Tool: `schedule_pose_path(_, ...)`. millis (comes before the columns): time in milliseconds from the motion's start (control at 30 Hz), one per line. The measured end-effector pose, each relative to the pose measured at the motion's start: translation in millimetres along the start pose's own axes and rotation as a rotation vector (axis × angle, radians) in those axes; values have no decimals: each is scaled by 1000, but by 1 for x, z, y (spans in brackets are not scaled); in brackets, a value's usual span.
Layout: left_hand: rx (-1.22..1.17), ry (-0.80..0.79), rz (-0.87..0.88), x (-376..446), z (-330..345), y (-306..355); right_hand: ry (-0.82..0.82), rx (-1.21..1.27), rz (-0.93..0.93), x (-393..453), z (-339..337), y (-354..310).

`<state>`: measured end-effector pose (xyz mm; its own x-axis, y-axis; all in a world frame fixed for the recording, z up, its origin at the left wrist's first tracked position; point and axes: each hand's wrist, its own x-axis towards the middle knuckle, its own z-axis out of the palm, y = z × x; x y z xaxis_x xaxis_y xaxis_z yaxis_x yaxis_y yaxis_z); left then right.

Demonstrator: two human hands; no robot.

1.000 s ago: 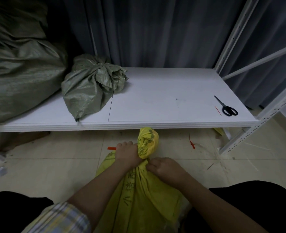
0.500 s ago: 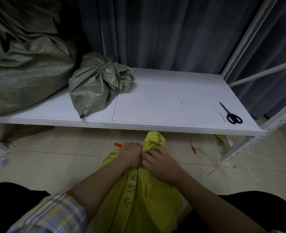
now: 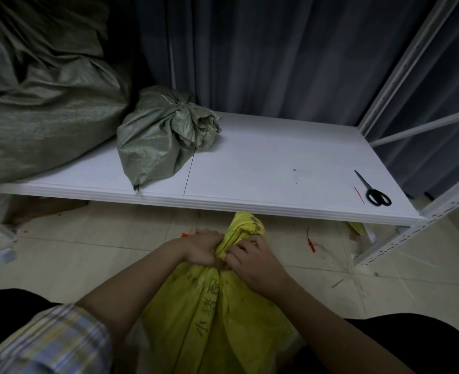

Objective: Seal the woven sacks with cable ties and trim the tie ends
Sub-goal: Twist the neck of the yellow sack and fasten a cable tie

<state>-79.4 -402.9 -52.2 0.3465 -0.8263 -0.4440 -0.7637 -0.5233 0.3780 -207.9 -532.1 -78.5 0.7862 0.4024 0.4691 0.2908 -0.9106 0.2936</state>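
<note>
A yellow woven sack [image 3: 212,314] stands on the floor between my knees, its mouth bunched into a neck. My left hand [image 3: 200,248] grips the neck from the left. My right hand [image 3: 254,259] grips it from the right, fingers curled into the fabric. A red cable tie end [image 3: 185,235] sticks out past my left hand. Black scissors [image 3: 374,192] lie at the right of the white shelf [image 3: 277,168], beside a thin red tie piece [image 3: 359,195]. A small green woven sack [image 3: 161,136], tied shut, lies on the shelf.
A big green woven sack [image 3: 42,98] fills the shelf's left end. A red tie offcut [image 3: 311,242] and thin scraps lie on the tiled floor under the shelf edge. White rack uprights [image 3: 412,233] stand at the right, with a dark curtain behind.
My right hand moved up from the sack's side to the neck and now grips it next to my left hand. The view shifted slightly.
</note>
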Motion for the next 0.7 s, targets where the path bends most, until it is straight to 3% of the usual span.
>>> schedule_pose_path(100, -44, 133, 61, 0, 5, -3, -56, -10, -43, 5, -1, -9)
schedule_pose_path(233, -60, 145, 102, 2, 10, 0, -45, 48, -149, 15, 0, -10)
schedule_pose_path(367, -320, 189, 142, 1, 11, -6, -76, 145, -46, 17, 10, -3)
schedule_pose_path(500, -412, 117, 115, -2, 4, -2, -167, 130, 38, 10, 18, -3)
schedule_pose_path(633, -289, -1, 76, -1, -8, -5, -164, 76, 48, 6, 17, -1)
schedule_pose_path(700, -236, 17, 79, 1, -13, -9, -159, 88, 54, 6, 17, -4)
